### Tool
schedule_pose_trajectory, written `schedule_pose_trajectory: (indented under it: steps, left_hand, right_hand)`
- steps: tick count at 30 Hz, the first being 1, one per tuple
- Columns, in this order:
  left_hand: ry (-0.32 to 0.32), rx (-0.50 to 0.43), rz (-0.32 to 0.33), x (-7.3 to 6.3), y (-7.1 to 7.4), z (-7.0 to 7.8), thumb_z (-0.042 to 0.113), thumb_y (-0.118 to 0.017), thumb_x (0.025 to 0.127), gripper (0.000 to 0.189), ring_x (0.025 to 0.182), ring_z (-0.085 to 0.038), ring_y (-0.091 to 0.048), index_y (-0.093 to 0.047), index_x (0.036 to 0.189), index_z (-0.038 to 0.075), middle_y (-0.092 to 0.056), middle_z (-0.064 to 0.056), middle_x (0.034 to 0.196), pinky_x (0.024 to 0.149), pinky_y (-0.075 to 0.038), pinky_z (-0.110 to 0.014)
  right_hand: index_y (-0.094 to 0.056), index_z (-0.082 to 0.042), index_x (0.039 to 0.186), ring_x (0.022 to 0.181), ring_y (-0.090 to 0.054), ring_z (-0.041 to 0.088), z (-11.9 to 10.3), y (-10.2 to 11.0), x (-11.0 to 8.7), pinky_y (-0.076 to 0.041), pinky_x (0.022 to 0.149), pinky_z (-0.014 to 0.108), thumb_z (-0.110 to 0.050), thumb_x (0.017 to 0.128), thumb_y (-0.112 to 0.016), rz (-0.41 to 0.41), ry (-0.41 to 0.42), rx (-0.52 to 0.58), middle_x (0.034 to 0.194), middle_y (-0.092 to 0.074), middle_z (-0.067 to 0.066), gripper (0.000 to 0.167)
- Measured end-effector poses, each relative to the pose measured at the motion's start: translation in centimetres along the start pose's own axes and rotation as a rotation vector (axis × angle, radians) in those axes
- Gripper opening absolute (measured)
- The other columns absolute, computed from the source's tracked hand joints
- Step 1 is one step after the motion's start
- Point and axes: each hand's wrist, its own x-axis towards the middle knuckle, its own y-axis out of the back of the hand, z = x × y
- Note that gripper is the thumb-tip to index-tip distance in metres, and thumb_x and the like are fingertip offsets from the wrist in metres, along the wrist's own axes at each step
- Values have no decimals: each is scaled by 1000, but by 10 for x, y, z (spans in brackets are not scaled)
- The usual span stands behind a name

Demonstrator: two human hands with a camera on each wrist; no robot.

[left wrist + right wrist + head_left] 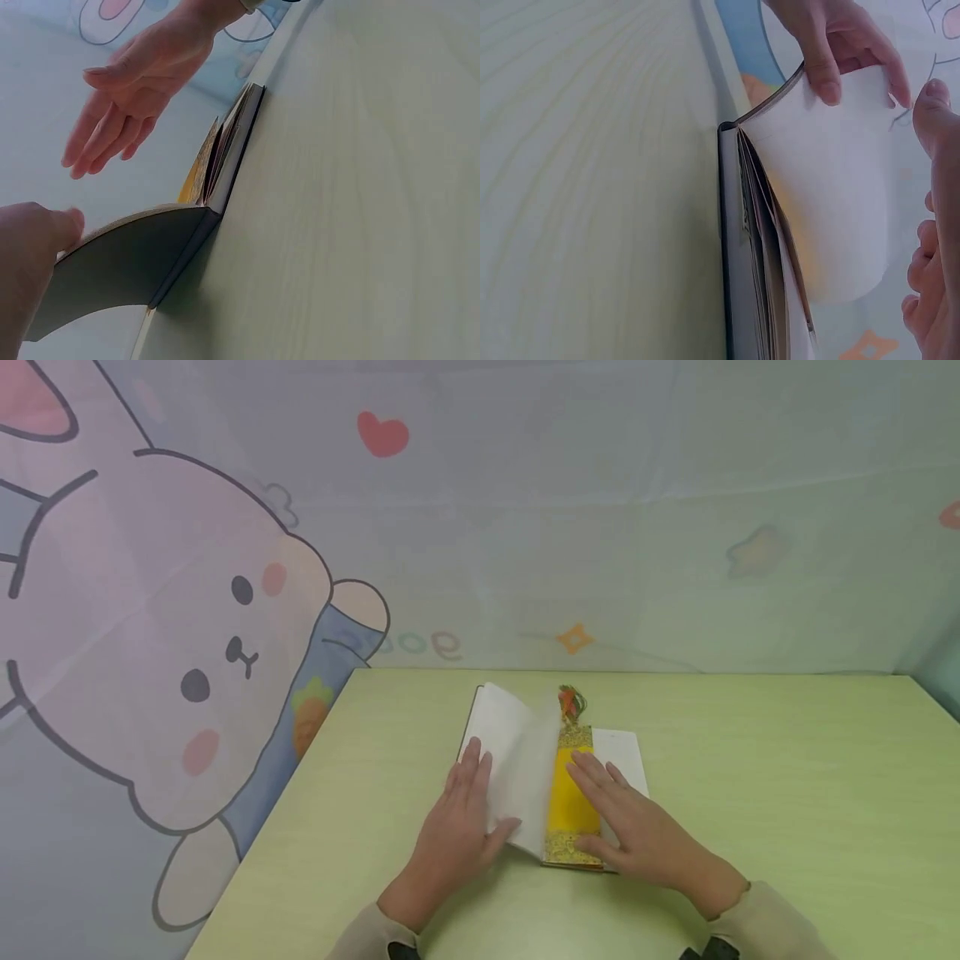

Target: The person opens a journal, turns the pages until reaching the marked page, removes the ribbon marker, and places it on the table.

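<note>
A book lies open on the table, its left-hand white page (513, 752) and cover rising off the tabletop. My left hand (462, 822) touches this raised side with fingers fairly straight, the thumb near the lower page edge. A yellow bookmark (573, 789) with gold patterned ends lies along the middle of the book. Its multicoloured tassel (572, 703) sticks out past the top. My right hand (633, 827), fingers extended, is over the bookmark and right page (621, 752). In the left wrist view, the right hand (142, 97) hovers apart from the book's pages (232, 139).
The pale wooden table (787, 802) extends around the book. Behind it hangs a cloth backdrop (600, 510) printed with a large rabbit (172, 635), a heart and stars.
</note>
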Motion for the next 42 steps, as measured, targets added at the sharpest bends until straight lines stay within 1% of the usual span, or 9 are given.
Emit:
schedule_pose_trajectory:
  steps: [4, 7, 14, 18, 24, 28, 32, 37, 42]
  left_hand:
    - [-64, 6, 0, 0, 2, -1, 28, -63, 87, 73, 135, -35, -27, -31, 136, -15, -24, -30, 145, 101, -34, -48]
    - [-77, 36, -6, 0, 3, -2, 27, -62, 87, 70, 134, -37, -27, -33, 136, -14, -24, -29, 145, 101, -33, -52]
    - [-21, 139, -83, -1, 5, -5, 35, -58, 85, 62, 134, -45, -21, -42, 140, 10, -29, -19, 147, 103, -16, -65]
    - [-12, 139, -145, -2, 3, -7, 32, -53, 87, 54, 134, -41, -23, -49, 136, 9, -37, -16, 144, 106, -17, -60]
    - [-24, 123, -158, -4, -1, -6, 25, -50, 87, 48, 130, -38, -34, -53, 130, 4, -48, -14, 136, 104, -28, -53]
    - [7, 130, -202, -5, 0, -4, 25, -51, 87, 46, 128, -37, -39, -57, 126, 2, -52, -14, 132, 104, -30, -52]
    - [79, 134, -309, -5, 1, -2, 30, -50, 91, 46, 128, -35, -40, -57, 126, 2, -52, -13, 132, 104, -30, -50]
    - [183, 131, -476, -4, 1, 1, 46, -43, 95, 57, 132, -33, -34, -51, 132, 4, -46, -12, 138, 107, -26, -49]
    - [211, 137, -534, -5, -3, -1, 52, -42, 94, 63, 134, -32, -30, -50, 133, 3, -42, -13, 141, 108, -24, -48]
  right_hand:
    - [-20, -2, 147, 138, -21, 30, 0, 0, -2, -14, 112, 39, -42, 91, -56, -23, -30, -12, 153, -17, 12, 78]
    - [-20, -3, 147, 138, -21, 29, 1, 0, -4, -15, 112, 38, -41, 89, -58, -35, -58, -29, 153, -17, 11, 79]
    - [-22, -7, 148, 138, -22, 26, 4, 0, -12, -16, 112, 38, -42, 91, -57, -90, -142, -60, 153, -19, 10, 76]
    - [-31, -6, 145, 132, -35, 23, 7, 2, -13, -27, 107, 42, -41, 91, -57, -93, -171, -72, 146, -35, 10, 70]
    - [-48, -4, 134, 104, -61, 23, 12, 4, -13, -49, 88, 41, -35, 89, -61, -33, -170, -145, 124, -59, 8, 56]
    - [-53, -4, 129, 89, -66, 18, 13, 5, -14, -53, 76, 36, -34, 89, -63, -5, -138, -174, 112, -66, 5, 51]
    - [-58, -4, 124, 86, -67, 17, 15, 2, -14, -54, 73, 34, -32, 87, -65, 52, -98, -186, 107, -68, 4, 47]
    - [-63, -3, 114, 80, -67, 16, 20, -2, -14, -55, 65, 32, -18, 78, -73, 179, -56, -174, 99, -69, 4, 40]
    - [-64, -2, 111, 69, -63, 11, 22, -5, -12, -52, 56, 23, -9, 75, -75, 258, -121, -132, 87, -69, 2, 39]
